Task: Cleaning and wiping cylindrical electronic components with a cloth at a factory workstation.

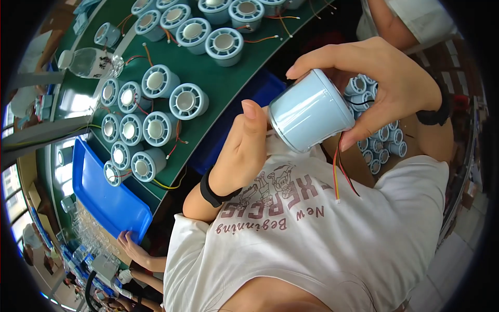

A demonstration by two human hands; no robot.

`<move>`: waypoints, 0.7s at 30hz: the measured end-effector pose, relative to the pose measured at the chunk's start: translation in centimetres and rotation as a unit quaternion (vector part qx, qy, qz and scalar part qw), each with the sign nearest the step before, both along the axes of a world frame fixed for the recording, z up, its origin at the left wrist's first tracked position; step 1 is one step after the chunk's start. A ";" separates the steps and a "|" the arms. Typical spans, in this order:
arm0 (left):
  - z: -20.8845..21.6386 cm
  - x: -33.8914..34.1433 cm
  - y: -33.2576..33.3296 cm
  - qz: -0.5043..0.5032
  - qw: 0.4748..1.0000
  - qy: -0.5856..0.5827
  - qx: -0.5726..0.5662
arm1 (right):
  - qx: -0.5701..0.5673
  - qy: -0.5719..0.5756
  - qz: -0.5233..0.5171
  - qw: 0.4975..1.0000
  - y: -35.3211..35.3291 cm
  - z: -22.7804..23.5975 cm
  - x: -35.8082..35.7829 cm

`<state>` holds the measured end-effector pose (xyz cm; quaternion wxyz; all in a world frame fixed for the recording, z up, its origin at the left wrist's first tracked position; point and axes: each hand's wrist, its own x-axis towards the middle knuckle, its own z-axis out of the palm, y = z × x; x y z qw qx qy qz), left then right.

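Note:
A light-blue plastic cylinder (311, 112) with a clear glossy wrap around its side is tilted in front of my chest. Red, yellow and black wires with a small white connector hang from its lower right end. My right hand (387, 78) grips it from the right, fingers over the top and thumb at the lower edge. At its left end is my left hand (247, 143), thumb raised and apart from the cylinder. The left fingers are mostly hidden beside the cylinder, so I cannot see whether they grip it.
Many similar wired cylinders (156, 127) stand on the green table (218, 83) to the left, near a clear bottle (93, 63). Another person's hand (135, 252) touches a blue tray (106, 192). More cylinders fill a cardboard box (414, 136) at right.

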<state>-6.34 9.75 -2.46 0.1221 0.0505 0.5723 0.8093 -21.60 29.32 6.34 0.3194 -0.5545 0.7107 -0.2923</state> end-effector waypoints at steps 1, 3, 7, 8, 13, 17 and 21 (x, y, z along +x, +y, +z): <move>0.1 -0.3 0.1 -0.028 1.000 0.007 -0.008 | 0.017 0.005 -0.047 0.999 1.7 0.4 1.0; -0.7 -0.7 0.0 -0.026 0.998 0.015 -0.052 | 0.037 0.006 -0.094 0.995 4.8 -0.1 2.2; -1.4 -1.9 2.2 0.000 0.987 0.050 -0.156 | 0.082 -0.040 -0.275 0.957 10.4 -0.9 5.2; -1.2 -2.1 3.0 0.011 0.983 0.066 -0.172 | 0.076 -0.029 -0.272 0.959 11.1 -1.0 5.9; -0.9 -2.0 5.1 -0.049 0.973 0.134 -0.183 | 0.035 -0.025 -0.245 0.968 11.8 -0.9 7.0; -0.7 -1.3 4.5 0.025 0.959 0.211 -0.186 | 0.018 0.008 -0.204 0.979 9.8 -1.2 5.6; -0.2 2.2 0.1 0.163 0.919 0.272 -0.235 | -0.012 0.092 -0.206 0.974 2.9 -3.9 3.3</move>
